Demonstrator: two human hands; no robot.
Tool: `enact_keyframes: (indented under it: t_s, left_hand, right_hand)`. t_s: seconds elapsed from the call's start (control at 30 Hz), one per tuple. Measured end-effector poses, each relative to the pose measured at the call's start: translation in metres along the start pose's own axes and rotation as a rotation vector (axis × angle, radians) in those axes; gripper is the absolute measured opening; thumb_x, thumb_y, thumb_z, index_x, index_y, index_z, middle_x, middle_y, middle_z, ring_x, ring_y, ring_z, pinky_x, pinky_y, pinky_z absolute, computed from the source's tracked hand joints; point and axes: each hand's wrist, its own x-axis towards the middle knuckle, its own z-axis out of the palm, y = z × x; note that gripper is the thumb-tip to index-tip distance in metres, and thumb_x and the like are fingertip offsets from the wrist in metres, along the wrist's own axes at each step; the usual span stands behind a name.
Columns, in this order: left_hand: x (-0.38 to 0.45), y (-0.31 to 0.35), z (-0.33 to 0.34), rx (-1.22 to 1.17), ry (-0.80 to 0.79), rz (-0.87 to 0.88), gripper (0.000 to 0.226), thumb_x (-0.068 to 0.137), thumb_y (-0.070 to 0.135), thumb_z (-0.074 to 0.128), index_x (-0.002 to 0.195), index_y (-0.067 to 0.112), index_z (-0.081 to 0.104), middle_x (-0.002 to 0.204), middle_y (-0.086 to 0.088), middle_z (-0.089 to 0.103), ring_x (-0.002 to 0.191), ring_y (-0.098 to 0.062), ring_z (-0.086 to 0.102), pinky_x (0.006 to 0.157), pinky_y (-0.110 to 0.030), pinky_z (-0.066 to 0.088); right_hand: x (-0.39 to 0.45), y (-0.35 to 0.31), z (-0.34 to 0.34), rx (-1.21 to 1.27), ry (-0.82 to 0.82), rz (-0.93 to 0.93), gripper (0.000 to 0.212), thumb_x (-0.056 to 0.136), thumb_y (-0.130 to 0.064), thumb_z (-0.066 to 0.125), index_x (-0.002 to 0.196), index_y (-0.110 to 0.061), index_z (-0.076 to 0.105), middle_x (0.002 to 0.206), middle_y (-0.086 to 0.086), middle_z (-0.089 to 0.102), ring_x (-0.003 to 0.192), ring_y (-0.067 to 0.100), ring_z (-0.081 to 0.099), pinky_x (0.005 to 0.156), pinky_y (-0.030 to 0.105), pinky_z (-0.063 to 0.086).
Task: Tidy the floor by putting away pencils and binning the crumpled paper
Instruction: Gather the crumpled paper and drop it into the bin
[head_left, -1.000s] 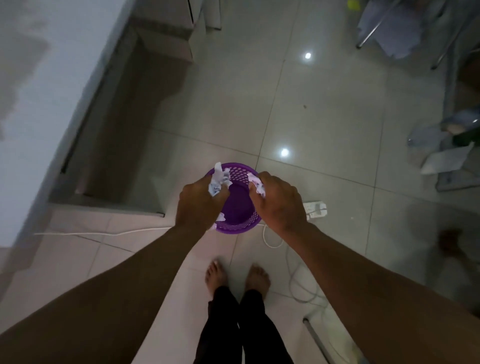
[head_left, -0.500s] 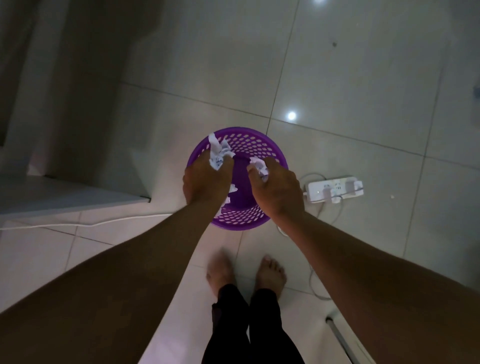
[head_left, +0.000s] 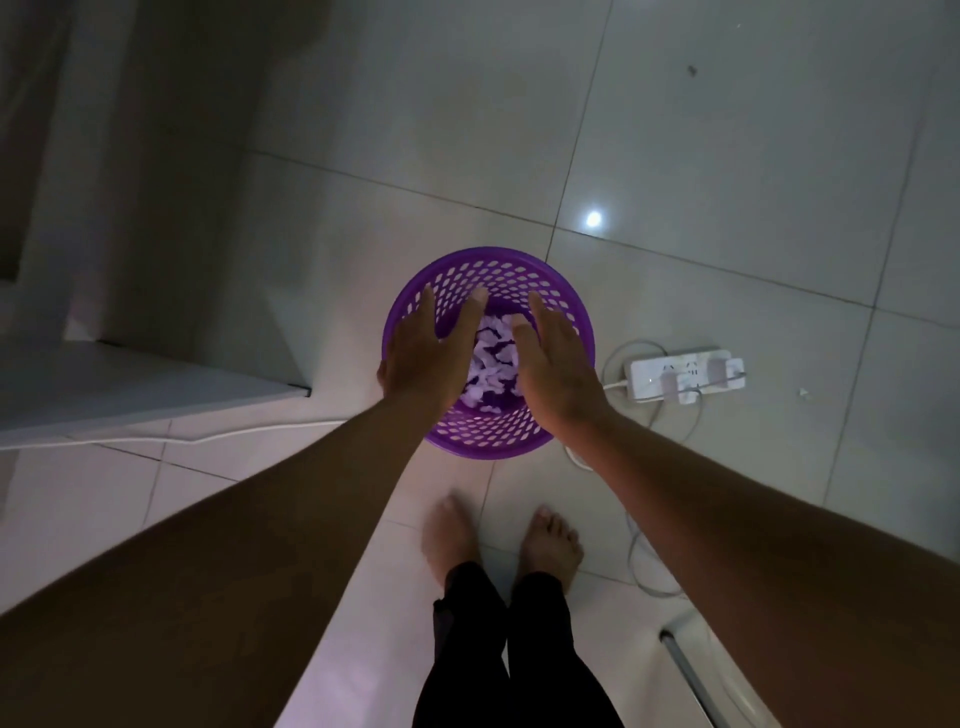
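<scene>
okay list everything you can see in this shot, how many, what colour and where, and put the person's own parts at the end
basket: one, purple with holes, on the floor in front of the feet
crumpled paper: several white pieces, exact count unclear, inside the basket
power strip: one, white, on the floor right of the basket, with plugs in it
cables: white, count unclear, on the floor right of the basket and running off left
floor: pale glossy tiles, with a bright light reflection
left hand: one, fingers straight, empty, over the basket's left side
right hand: one, fingers straight, empty, over the basket's right side
feet: two, bare, below the basket
trouser legs: two, black, bottom centre
</scene>
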Motion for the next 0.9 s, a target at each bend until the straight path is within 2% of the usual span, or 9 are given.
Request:
enact_keyframes:
  t_s: [0.03, 0.07, 0.13, 0.23, 0.43, 0.57, 0.7, 0.77, 0.9]
  left_hand:
    - [-0.002, 0.003, -0.003, 0.007, -0.004, 0.020, 0.104, 0.069, 0.094, 0.017, 0.155, 0.035, 0.023, 0.160, -0.001, 0.034, 0.145, -0.030, 0.034, 0.115, -0.060, 0.030]
    - [-0.005, 0.006, -0.006, 0.017, -0.003, 0.042, 0.099, 0.075, 0.091, 0.019, 0.155, 0.034, 0.024, 0.160, -0.002, 0.034, 0.145, -0.030, 0.035, 0.115, -0.060, 0.031]
    - [-0.009, 0.010, -0.012, 0.035, 0.006, 0.082, 0.089, 0.082, 0.086, 0.024, 0.153, 0.033, 0.030, 0.158, -0.004, 0.038, 0.142, -0.030, 0.038, 0.113, -0.058, 0.034]
    - [-0.020, 0.018, -0.029, 0.039, 0.015, 0.155, 0.088, 0.077, 0.089, 0.022, 0.144, 0.036, 0.045, 0.144, -0.002, 0.053, 0.129, -0.026, 0.052, 0.106, -0.053, 0.044]
    - [-0.065, 0.064, -0.079, 0.125, 0.155, 0.340, 0.045, 0.098, 0.050, 0.051, 0.139, 0.031, 0.053, 0.146, 0.004, 0.053, 0.131, -0.019, 0.051, 0.111, -0.039, 0.041]
    - [-0.116, 0.106, -0.131, 0.171, 0.315, 0.488, 0.039, 0.099, 0.042, 0.054, 0.132, 0.024, 0.061, 0.139, 0.001, 0.061, 0.126, -0.019, 0.056, 0.106, -0.031, 0.040]
    - [-0.178, 0.152, -0.200, 0.164, 0.487, 0.540, 0.042, 0.097, 0.041, 0.049, 0.130, 0.021, 0.063, 0.135, -0.002, 0.063, 0.122, -0.022, 0.058, 0.105, -0.039, 0.046]
    - [-0.238, 0.167, -0.249, 0.184, 0.585, 0.574, 0.041, 0.097, 0.037, 0.050, 0.132, 0.019, 0.062, 0.135, -0.003, 0.063, 0.123, -0.023, 0.057, 0.105, -0.039, 0.045]
    - [-0.287, 0.170, -0.290, 0.182, 0.693, 0.606, 0.037, 0.097, 0.030, 0.057, 0.130, 0.017, 0.064, 0.131, -0.004, 0.066, 0.120, -0.023, 0.060, 0.100, -0.029, 0.041]
  right_hand:
    - [-0.001, 0.000, 0.001, -0.060, 0.014, -0.042, 0.066, 0.096, -0.047, 0.051, 0.149, -0.011, 0.033, 0.156, 0.018, 0.031, 0.143, 0.036, 0.029, 0.112, 0.056, 0.035]
    - [-0.001, -0.002, 0.001, -0.083, 0.015, -0.039, 0.060, 0.100, -0.041, 0.049, 0.149, -0.012, 0.032, 0.156, 0.016, 0.032, 0.143, 0.035, 0.030, 0.110, 0.056, 0.037]
    - [-0.003, -0.009, -0.005, 0.019, 0.038, 0.039, 0.055, 0.103, -0.045, 0.033, 0.151, -0.019, 0.028, 0.155, 0.008, 0.035, 0.142, 0.027, 0.033, 0.112, 0.051, 0.037]
    - [-0.011, -0.025, -0.024, 0.051, 0.084, 0.008, 0.053, 0.103, -0.045, 0.033, 0.149, -0.018, 0.034, 0.150, 0.006, 0.042, 0.137, 0.023, 0.039, 0.112, 0.040, 0.037]
    - [-0.035, -0.078, -0.085, -0.086, 0.194, -0.200, 0.046, 0.102, -0.041, 0.036, 0.141, -0.018, 0.046, 0.141, 0.005, 0.052, 0.128, 0.023, 0.050, 0.106, 0.041, 0.043]
    - [-0.067, -0.140, -0.134, -0.121, 0.292, -0.368, 0.047, 0.100, -0.042, 0.034, 0.132, -0.016, 0.056, 0.132, 0.006, 0.061, 0.119, 0.023, 0.058, 0.100, 0.040, 0.049]
    - [-0.096, -0.209, -0.187, -0.161, 0.379, -0.532, 0.043, 0.100, -0.039, 0.039, 0.129, -0.014, 0.059, 0.127, 0.007, 0.064, 0.113, 0.023, 0.061, 0.095, 0.037, 0.049]
    - [-0.136, -0.257, -0.217, -0.187, 0.399, -0.651, 0.040, 0.100, -0.035, 0.042, 0.128, -0.012, 0.060, 0.124, 0.009, 0.065, 0.110, 0.024, 0.062, 0.090, 0.037, 0.050]
    - [-0.158, -0.295, -0.234, -0.194, 0.437, -0.741, 0.037, 0.098, -0.030, 0.045, 0.126, -0.010, 0.060, 0.118, 0.010, 0.065, 0.105, 0.029, 0.061, 0.086, 0.042, 0.050]
